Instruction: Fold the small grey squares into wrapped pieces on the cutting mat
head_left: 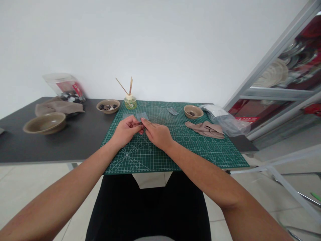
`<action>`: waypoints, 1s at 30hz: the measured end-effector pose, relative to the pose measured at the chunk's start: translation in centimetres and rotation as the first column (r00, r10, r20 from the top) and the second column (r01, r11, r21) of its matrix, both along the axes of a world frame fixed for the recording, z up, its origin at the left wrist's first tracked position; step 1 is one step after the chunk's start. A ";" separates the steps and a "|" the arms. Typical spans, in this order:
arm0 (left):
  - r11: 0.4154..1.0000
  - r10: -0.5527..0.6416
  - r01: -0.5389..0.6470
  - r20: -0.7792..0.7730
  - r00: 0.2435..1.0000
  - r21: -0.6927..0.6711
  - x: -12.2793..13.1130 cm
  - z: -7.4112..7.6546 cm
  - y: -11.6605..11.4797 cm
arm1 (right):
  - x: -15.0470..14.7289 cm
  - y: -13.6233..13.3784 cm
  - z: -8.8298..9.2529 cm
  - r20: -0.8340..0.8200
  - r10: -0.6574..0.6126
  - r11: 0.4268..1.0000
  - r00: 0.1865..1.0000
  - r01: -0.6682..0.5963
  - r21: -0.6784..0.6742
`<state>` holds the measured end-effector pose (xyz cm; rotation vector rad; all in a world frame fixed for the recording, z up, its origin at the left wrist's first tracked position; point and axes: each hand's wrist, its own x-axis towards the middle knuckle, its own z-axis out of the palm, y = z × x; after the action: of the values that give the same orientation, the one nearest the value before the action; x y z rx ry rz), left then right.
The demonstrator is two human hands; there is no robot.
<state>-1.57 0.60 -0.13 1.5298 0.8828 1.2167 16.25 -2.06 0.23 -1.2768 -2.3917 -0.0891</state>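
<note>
Both hands meet over the left half of the mat, nearer its far edge than its near one. Left hand point(126, 131): fingers curled, thumb and fingertips pinched on a small dark piece point(140, 123). Right hand point(160, 135): index finger stretched out along the far side, tips against the same piece; whether it grips or only presses, cannot tell. The piece is mostly covered by fingers, so its long axis is unclear; it lies at the meeting of the fingertips, both hands about equally near.

Just beyond the fingertips, toward the table's far edge, a grey sheet point(142, 115); seems to touch the right index finger, though blur leaves that open. A third grey scrap point(172, 110) lies farther right, close to the mat's far edge.

Surface: green cutting mat point(155, 160), its near edge slightly over the near edge of the dark table point(82, 144). At the mat's far left corner, a jar with sticks point(130, 103); just left of it, on the table, a bowl of dark and pale pieces point(110, 111). Toward the far right corner, a small bowl point(198, 115), a brown cloth point(205, 129) and a plastic bag point(228, 123). Table's left end: a large bowl point(46, 130), another cloth point(57, 107), a clear tub point(60, 85).

Room: white wall point(160, 50) behind, glass-fronted cabinet point(278, 90) right, pale tiled floor point(152, 180).
</note>
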 end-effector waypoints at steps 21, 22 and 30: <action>0.999 0.023 -0.027 -0.091 0.996 -0.036 0.1 0.4 -0.1 | 0.1 -0.1 0.0 0.001 -0.007 1.000 1.000 0.008 -0.015; 0.999 0.023 -0.027 -0.097 0.995 -0.038 0.1 0.4 -0.1 | 0.0 -0.1 0.1 0.005 -0.004 1.000 1.000 0.004 -0.017; 0.995 0.019 -0.006 0.132 0.991 -0.098 0.2 0.4 -0.1 | 0.3 0.1 -0.1 -0.024 -0.031 0.999 0.999 0.030 -0.036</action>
<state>-1.38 0.48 0.22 1.3519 0.8525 1.2514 16.53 -1.99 0.17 -1.3228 -2.3634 -0.0396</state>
